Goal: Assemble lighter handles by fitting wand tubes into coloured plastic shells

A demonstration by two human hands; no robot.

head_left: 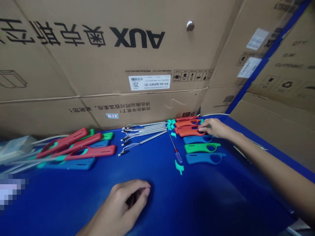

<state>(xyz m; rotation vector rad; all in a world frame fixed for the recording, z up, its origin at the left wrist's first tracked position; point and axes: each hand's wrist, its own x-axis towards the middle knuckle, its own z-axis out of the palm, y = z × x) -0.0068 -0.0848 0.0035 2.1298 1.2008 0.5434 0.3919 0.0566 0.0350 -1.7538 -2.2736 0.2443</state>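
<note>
My right hand (pixel 214 127) reaches to the back right, its fingers closed on the looped end of an orange lighter casing (pixel 188 132). Around it lie a second orange casing (pixel 184 123), a red casing (pixel 187 118), blue casings (pixel 200 158) and a green casing (pixel 200 147). Resting low over the front of the table, my left hand (pixel 125 205) is closed, thumb and index finger together, with nothing visible in it. Turquoise triggers (pixel 170 125) and silver lighter tubes with wires (pixel 152 128) sit left of the casings.
A purple-handled screwdriver (pixel 178 156) and a loose turquoise trigger (pixel 179 167) lie on the blue table (pixel 157 223). Several red, green and blue lighters (pixel 98 151) with long rods are piled at left beside a pale box (pixel 17 147). Cardboard walls (pixel 103 65) rise behind and at right.
</note>
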